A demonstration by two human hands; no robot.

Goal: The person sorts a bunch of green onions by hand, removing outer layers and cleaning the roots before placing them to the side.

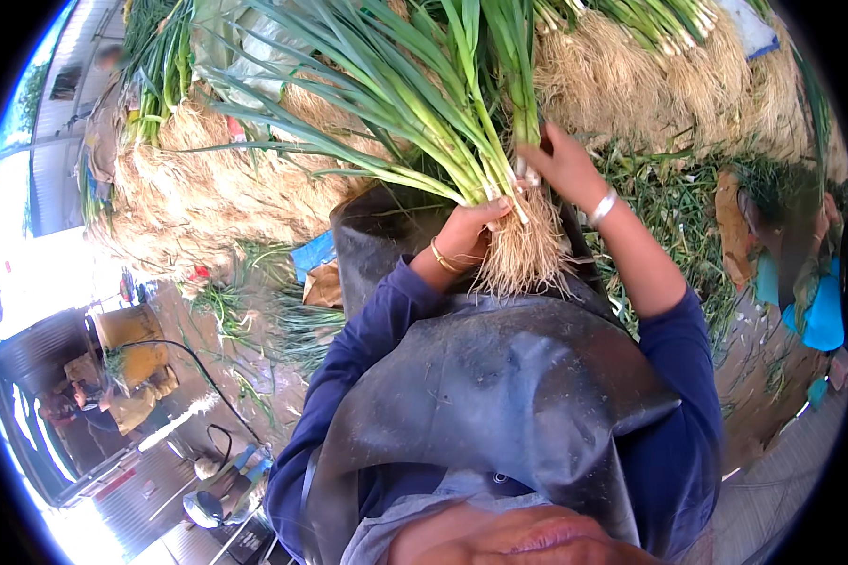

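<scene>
A bunch of green onions [443, 155] fans up and to the left above my lap, its long pale roots [523, 247] hanging down. My left hand [468, 233], with a gold bangle at the wrist, is closed round the white stem bases, thumb across the front. On the right side of the bunch, my right hand [567, 168], wearing a silver bracelet, has its fingers closed against the stems of some green onions [524, 99]. Its fingertips are partly hidden among the stalks. A black plastic apron [471, 386] covers my front and lap below the roots.
Large heaps of rooted green onions [226, 184] lie ahead on the left, and more [631, 80] at the far right. Loose leaf trimmings [664, 202] cover the floor to the right. Parked motorbikes [221, 499] stand at the lower left. Blue plastic [822, 306] is at the right edge.
</scene>
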